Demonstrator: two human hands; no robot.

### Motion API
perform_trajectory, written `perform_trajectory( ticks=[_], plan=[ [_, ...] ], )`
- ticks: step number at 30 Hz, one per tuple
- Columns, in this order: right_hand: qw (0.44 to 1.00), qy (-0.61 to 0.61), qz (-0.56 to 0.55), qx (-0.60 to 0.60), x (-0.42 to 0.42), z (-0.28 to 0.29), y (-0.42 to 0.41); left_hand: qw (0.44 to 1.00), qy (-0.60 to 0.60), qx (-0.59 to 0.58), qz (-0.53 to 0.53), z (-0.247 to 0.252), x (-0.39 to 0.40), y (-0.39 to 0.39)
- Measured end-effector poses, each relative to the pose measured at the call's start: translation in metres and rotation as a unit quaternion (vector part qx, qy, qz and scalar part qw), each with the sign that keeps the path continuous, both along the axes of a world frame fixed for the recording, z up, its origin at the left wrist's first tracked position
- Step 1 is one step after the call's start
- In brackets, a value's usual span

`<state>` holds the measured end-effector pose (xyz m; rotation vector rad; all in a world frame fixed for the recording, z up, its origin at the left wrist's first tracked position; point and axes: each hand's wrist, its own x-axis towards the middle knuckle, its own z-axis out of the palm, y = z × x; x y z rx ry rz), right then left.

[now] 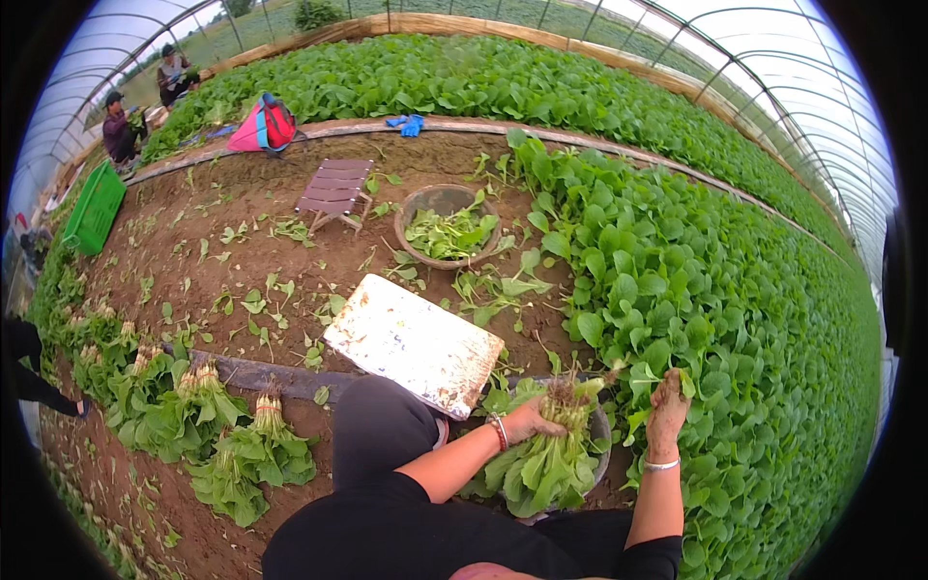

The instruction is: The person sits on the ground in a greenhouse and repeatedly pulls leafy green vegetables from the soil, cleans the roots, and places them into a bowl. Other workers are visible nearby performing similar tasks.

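My left hand [533, 422] is closed around a thick bunch of leafy greens [544, 467], roots upward and leaves hanging down over a basin [600, 435] that the bunch mostly hides. To its right, my right hand [668, 406] is raised at the edge of the growing greens [725, 348], its fingers pinched on a small green leaf [641, 378]. Soil coats the fingers. A dirty white board or block [417, 341] lies beside my knee. Farther off, a round basin [406, 243] holds loose leaves.
Tied bunches of greens [268, 442] lie at the left. A folding stool [336, 187], a red and blue bag [264, 130], blue gloves [410, 125] and a green crate [96, 210] stand or lie farther off. Two people squat at the upper left; another person's legs show at the left edge.
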<state>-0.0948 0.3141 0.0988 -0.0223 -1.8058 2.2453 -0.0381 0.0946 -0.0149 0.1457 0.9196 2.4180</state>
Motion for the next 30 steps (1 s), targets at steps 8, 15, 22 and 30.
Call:
perform_trajectory(
  ticks=[8, 15, 22, 30],
  plan=[
    [0.79, -0.146, 0.345, 0.485, 0.009, -0.014, -0.009, 1.0, -0.003, -0.015, 0.026, 0.009, 0.0, -0.008],
    [0.924, -0.056, 0.365, 0.102, 0.02, 0.014, -0.046, 0.999, 0.018, -0.029, 0.014, 0.02, 0.005, 0.01],
    [0.82, 0.073, 0.07, 0.563, 0.037, 0.035, -0.044, 0.988, -0.022, 0.092, 0.123, 0.047, -0.003, 0.011],
    [0.818, 0.056, 0.106, 0.562, 0.055, 0.036, -0.055, 0.985, -0.027, 0.085, 0.15, 0.027, -0.001, 0.017]
  ],
)
